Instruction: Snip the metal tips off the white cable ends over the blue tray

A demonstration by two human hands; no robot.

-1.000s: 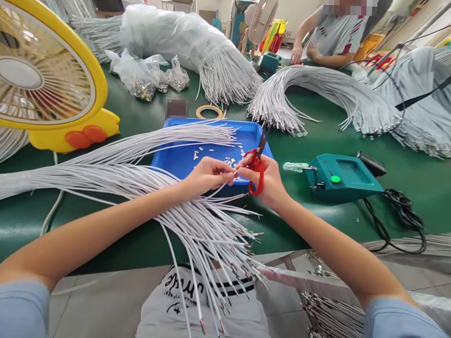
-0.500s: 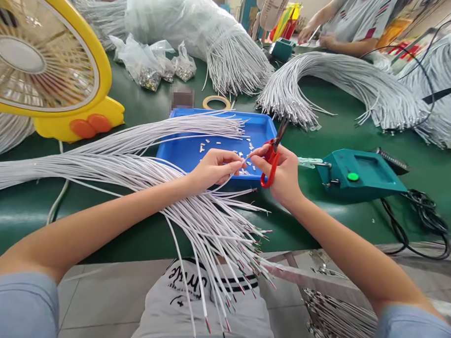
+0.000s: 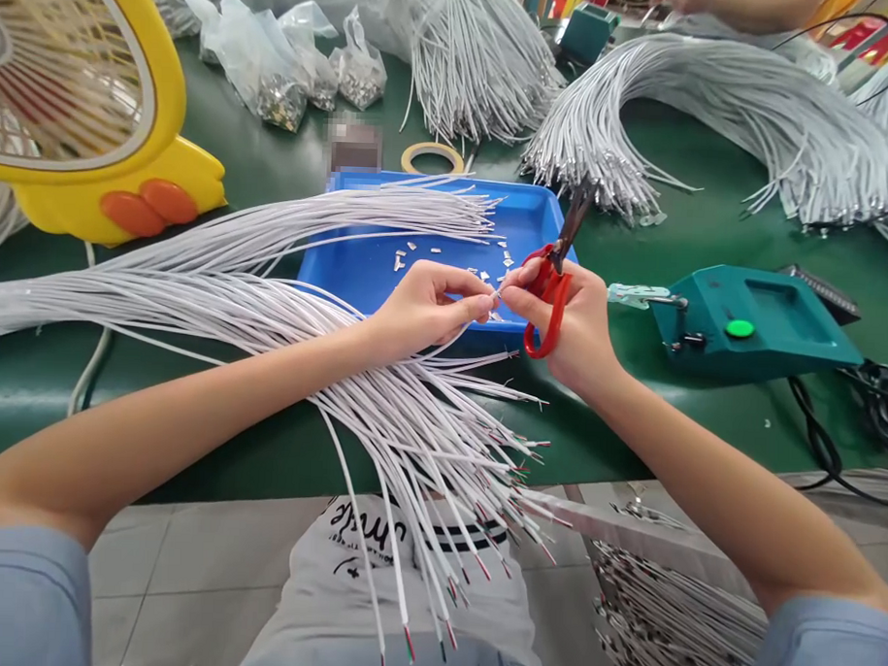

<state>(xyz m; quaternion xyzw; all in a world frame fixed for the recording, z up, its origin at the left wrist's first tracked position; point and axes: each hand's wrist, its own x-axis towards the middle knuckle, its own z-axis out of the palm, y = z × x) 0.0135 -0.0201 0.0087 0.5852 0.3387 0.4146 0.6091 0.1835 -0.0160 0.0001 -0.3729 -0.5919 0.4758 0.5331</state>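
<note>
My left hand (image 3: pixel 430 306) pinches the end of one thin white cable over the near edge of a blue tray (image 3: pixel 359 272). My right hand (image 3: pixel 572 323) holds red-handled scissors (image 3: pixel 552 283), blades pointing up and away, and its fingertips meet the same cable end. A big fan of white cables (image 3: pixel 270 298) lies across the green table under my left forearm; their stripped ends with red and green cores hang over the table edge above my lap. Small cut bits of sleeve (image 3: pixel 447 260) lie in the tray.
A teal box with a green button (image 3: pixel 750 319) and a black cord stands to the right. A yellow fan (image 3: pixel 88 97) is at the left. Tape roll (image 3: pixel 432 156), bags of metal parts (image 3: pixel 293 65) and more cable bundles (image 3: pixel 714 119) lie behind. Another person's arm (image 3: pixel 747 6) is at the far edge.
The view has dipped down and nearer to the table. Both hands stay joined on the cable end above the tray, with the scissors tilted slightly more to the right.
</note>
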